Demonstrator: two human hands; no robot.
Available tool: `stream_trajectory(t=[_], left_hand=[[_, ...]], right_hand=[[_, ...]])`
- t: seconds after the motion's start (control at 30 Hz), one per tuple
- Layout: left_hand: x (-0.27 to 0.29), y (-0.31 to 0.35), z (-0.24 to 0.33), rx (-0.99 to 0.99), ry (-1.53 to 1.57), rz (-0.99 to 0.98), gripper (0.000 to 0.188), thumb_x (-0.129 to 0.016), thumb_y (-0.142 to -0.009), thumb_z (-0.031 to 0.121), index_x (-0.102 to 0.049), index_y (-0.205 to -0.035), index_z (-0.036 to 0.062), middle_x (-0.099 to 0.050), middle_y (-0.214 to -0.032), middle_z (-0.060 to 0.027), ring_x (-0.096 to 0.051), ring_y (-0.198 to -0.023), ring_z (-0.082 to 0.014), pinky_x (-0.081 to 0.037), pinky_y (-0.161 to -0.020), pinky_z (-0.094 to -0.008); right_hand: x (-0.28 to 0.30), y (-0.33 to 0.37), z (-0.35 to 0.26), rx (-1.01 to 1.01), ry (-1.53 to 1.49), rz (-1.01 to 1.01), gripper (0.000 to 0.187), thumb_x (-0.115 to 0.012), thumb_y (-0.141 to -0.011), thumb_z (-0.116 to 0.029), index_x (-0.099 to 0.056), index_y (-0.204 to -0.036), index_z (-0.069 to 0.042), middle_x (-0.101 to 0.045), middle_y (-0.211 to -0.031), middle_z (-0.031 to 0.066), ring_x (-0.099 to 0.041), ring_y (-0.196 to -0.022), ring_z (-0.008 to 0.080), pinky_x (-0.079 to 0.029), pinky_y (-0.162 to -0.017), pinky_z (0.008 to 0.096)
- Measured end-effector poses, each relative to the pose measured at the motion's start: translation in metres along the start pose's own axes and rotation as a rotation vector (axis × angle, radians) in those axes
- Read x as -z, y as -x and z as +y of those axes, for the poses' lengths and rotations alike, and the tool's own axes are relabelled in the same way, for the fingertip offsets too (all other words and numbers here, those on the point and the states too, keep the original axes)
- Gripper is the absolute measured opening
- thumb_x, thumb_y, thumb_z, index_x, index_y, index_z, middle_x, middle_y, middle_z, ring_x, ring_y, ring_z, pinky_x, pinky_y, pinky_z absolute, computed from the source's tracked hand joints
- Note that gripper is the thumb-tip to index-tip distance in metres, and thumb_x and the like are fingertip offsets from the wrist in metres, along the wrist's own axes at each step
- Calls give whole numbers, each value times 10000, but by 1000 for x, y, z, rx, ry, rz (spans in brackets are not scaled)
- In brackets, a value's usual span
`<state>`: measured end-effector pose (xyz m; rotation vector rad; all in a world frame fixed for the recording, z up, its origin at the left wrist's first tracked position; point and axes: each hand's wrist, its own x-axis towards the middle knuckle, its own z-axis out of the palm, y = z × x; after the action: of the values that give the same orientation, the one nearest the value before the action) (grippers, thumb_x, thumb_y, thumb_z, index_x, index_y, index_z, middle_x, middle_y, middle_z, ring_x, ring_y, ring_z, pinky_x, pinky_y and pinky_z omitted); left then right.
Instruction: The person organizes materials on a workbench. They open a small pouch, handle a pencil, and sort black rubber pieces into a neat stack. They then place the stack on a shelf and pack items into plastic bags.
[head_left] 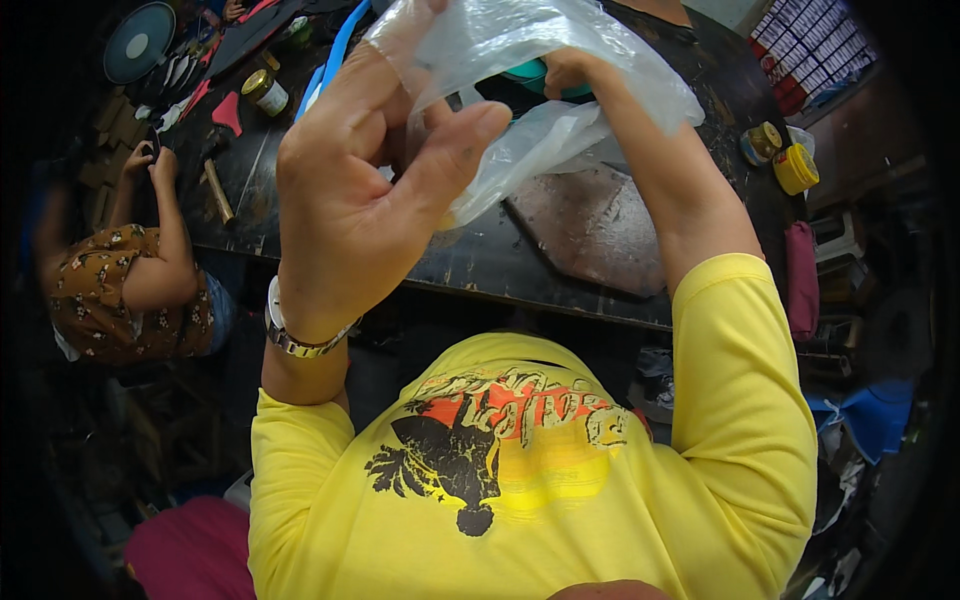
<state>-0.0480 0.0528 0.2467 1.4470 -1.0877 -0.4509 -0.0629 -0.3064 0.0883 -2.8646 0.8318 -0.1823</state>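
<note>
A clear plastic bag (550, 135) is spread open above the far side of the dark table (470, 265). My left hand (370, 190), with a metal wristwatch, is raised close to the view and holds the bag's left edge between thumb and fingers. Through the bag's mouth reaches my right hand (568, 72), its fingers curled at a teal object (525, 70). The bag partly hides this object, and its kind cannot be made out. Beneath the bag and my right forearm, a brown, angular flat slab (590, 235) lies on the table.
Left on the table are a hammer (217, 192), a lidded jar (265, 92), a pink cut piece (227, 113) and blue strips (340, 50). Another person (140, 285) works there. A jar (760, 143) and a yellow tub (796, 170) stand at the right edge.
</note>
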Motion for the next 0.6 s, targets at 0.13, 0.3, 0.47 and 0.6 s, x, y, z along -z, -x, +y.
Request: stream_trajectory(t=[0.13, 0.3, 0.47, 0.6], left_hand=[[-16, 3, -3, -87, -91, 195, 675, -694, -869, -11, -371, -1450, -127, -671, -920, -47, -576, -750, -45, -443, -637, -167], [-13, 8, -10, -164, 8, 89, 695, -708, -855, -7, -372, -1452, -127, -660, -849, -20, -544, -688, -28, -417, -599, -158], [-6, 16, -24, -276, -162, 0, 705, -716, -849, 10, -375, -1450, -129, -653, -831, -14, -537, -676, -22, -418, -595, -159], [-5, 17, -29, -265, -125, -40, 706, -715, -854, 8, -371, -1458, -116, -649, -816, -14, -547, -666, -22, -423, -585, -160]], right_hand=[[1, 1, -1, 3, -2, -8, 567, -689, -811, -138, -538, -1356, -106, -637, -1235, 206, -604, -1136, 400, -485, -949, 470], [2, 1, -1, 12, -4, -16, 573, -691, -806, -135, -536, -1357, -107, -637, -1233, 205, -605, -1133, 399, -486, -947, 469], [-3, 6, -5, 7, -4, -23, 580, -694, -801, -132, -534, -1358, -108, -638, -1232, 204, -606, -1130, 399, -487, -945, 468], [-2, 10, -8, 8, -5, -22, 585, -697, -797, -129, -532, -1358, -109, -638, -1231, 203, -607, -1128, 399, -488, -943, 467]])
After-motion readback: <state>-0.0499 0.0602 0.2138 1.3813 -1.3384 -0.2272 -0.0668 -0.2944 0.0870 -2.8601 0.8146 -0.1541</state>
